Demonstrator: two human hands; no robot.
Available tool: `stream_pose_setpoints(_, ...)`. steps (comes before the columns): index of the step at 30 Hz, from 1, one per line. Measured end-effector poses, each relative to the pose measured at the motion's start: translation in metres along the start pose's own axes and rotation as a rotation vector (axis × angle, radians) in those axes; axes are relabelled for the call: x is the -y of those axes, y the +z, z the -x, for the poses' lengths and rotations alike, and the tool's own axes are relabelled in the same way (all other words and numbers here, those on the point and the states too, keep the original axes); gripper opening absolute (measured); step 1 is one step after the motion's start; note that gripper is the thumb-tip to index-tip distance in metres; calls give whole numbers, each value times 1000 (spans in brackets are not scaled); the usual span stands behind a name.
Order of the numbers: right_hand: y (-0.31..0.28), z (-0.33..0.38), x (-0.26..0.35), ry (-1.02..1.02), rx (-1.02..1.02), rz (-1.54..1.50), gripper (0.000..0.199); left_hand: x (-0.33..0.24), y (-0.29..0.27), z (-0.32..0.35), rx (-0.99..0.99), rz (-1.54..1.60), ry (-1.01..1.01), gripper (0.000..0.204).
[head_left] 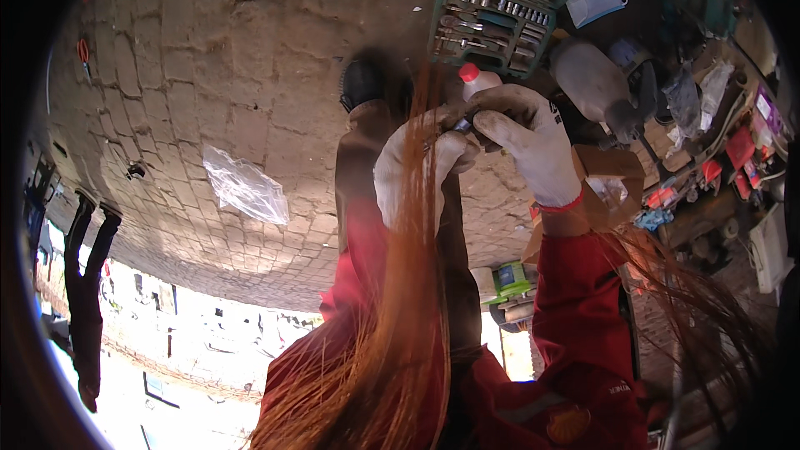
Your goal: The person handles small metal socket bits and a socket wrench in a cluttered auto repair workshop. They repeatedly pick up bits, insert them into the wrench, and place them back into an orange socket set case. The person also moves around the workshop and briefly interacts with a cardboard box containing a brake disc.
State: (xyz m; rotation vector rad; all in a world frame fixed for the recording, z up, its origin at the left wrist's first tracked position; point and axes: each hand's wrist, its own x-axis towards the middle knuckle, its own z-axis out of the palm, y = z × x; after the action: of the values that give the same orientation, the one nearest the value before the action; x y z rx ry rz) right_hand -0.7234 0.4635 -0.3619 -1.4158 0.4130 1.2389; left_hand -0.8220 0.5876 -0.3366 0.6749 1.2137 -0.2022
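Both my hands wear white knitted gloves with dirty, dark fingertips and meet in front of my knees. Between them is a small dark part with a shiny metal end [462, 125], its kind too small to make out. My left hand [423, 168] is closed around its near side, partly covered by strands of long reddish hair. My right hand [523, 129] pinches it from the right with thumb and fingers. Just beyond the fingers stands a white bottle with a red cap [469, 72].
A green socket-set case [492, 21] lies unfolded on the brick floor [175, 75]. Near it are a blue face mask [597, 2] and a grey container [587, 75]. A cardboard box [617, 168] sits beside my right wrist. Clear plastic film [244, 186] and orange-handled scissors [83, 54] lie left.
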Motion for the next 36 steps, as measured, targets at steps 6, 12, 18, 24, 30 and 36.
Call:
stream_pose_setpoints(6,10,1,12,-32,-41,61,16,-10,1,-2,-23,-265,214,31)
stream_pose_setpoints(12,22,4,23,-13,-42,-66,15,-14,-3,-2,50,88,120,35)
stream_pose_setpoints(18,32,3,28,-79,-86,-46,10,-19,-9,-5,125,182,103,38)
stream_pose_setpoints(24,33,-2,30,-53,-96,-34,8,-19,-5,-2,100,156,97,39)
stream_pose_setpoints(30,40,-2,32,-73,-120,22,12,-16,-15,-10,233,230,-3,36)
stream_pose_setpoints(36,41,-4,32,-41,-90,-73,12,-5,-19,-13,337,626,-215,25)
